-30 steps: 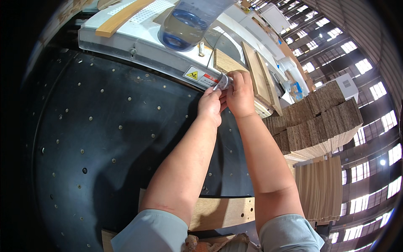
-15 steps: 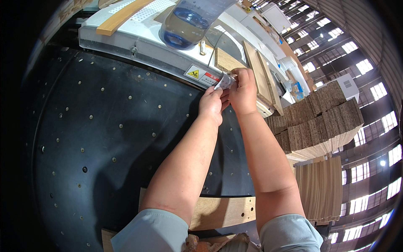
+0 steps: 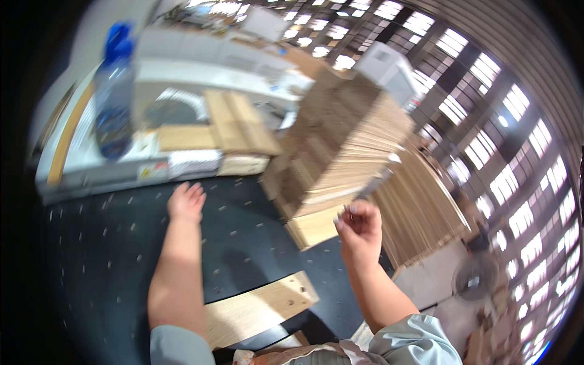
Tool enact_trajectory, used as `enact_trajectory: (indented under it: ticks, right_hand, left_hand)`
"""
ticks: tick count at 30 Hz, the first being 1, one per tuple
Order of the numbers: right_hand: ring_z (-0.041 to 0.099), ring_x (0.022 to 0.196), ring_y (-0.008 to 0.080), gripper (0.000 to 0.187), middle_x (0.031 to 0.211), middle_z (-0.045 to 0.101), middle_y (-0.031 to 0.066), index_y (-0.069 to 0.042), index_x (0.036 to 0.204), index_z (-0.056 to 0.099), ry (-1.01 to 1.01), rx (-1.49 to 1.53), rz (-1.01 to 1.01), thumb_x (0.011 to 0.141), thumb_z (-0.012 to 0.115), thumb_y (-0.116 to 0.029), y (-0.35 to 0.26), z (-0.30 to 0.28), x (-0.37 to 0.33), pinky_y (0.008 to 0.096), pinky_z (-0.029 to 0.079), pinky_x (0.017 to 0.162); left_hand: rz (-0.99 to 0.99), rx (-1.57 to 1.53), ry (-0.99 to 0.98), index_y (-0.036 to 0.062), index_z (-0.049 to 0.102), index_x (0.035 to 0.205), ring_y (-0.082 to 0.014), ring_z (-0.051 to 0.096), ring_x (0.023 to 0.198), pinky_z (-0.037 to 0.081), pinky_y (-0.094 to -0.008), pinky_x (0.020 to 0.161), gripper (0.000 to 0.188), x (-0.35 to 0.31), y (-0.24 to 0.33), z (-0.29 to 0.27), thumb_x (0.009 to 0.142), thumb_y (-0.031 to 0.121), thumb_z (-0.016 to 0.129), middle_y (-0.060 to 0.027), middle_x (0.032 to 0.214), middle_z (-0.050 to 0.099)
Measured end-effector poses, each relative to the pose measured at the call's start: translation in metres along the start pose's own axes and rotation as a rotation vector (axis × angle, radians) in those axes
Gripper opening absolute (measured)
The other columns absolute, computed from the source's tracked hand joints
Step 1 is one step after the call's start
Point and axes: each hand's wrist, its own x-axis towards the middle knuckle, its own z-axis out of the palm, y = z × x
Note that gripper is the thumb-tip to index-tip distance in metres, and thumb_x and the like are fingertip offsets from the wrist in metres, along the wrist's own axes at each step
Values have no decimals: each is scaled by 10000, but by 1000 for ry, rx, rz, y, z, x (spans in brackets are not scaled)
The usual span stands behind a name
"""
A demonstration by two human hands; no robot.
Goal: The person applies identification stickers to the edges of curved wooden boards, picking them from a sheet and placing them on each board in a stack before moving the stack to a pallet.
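Note:
My left hand (image 3: pixel 187 202) reaches over the black work surface, fingers apart and holding nothing. Just beyond it, a white sheet (image 3: pixel 194 163) lies along the front edge of the white machine bed, beside a warning label. My right hand (image 3: pixel 360 228) is raised at the right, thumb and fingers curled into a pinch in front of the stacked boards. Something tiny and dark seems to be at its fingertips, too blurred to name. Nearer me, a pale wooden board (image 3: pixel 258 313) with dark holes at its right end lies on the black surface.
A blue-capped water bottle (image 3: pixel 114 97) stands on the white machine bed (image 3: pixel 67 152) at the left. Wooden strips (image 3: pixel 240 121) lie on the bed. Tall stacks of boards (image 3: pixel 340 152) rise at the right, with a round fan (image 3: pixel 474 280) beyond.
My hands have parted: the left let go of the white sheet, the right swung to the right. The view has turned right, showing more of the board stacks; the sheet now rests at the bed's edge.

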Motion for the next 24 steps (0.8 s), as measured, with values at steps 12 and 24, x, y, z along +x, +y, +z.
enact_trajectory:
  ticks: [12, 24]
  right_hand:
    - [485, 862, 111, 436, 974, 480, 13, -96, 1005, 470, 823, -25, -45, 666, 570, 158, -127, -257, -175, 233, 445, 780]
    - [485, 955, 130, 436, 1136, 422, 63, -78, 1047, 458, 769, 288, -353, 701, 589, 153, -130, -283, -182, 249, 469, 785]
  left_hand:
    - [-131, 487, -674, 103, 566, 953, -182, 611, 654, 515, -329, 582, 120, -149, -105, 114, 869, 183, 536, -72, 771, 632]
    - [-384, 1127, -1021, 69, 517, 1045, -178, 608, 721, 500, -295, 677, 200, -354, -238, 161, 853, 120, 546, -101, 849, 631]
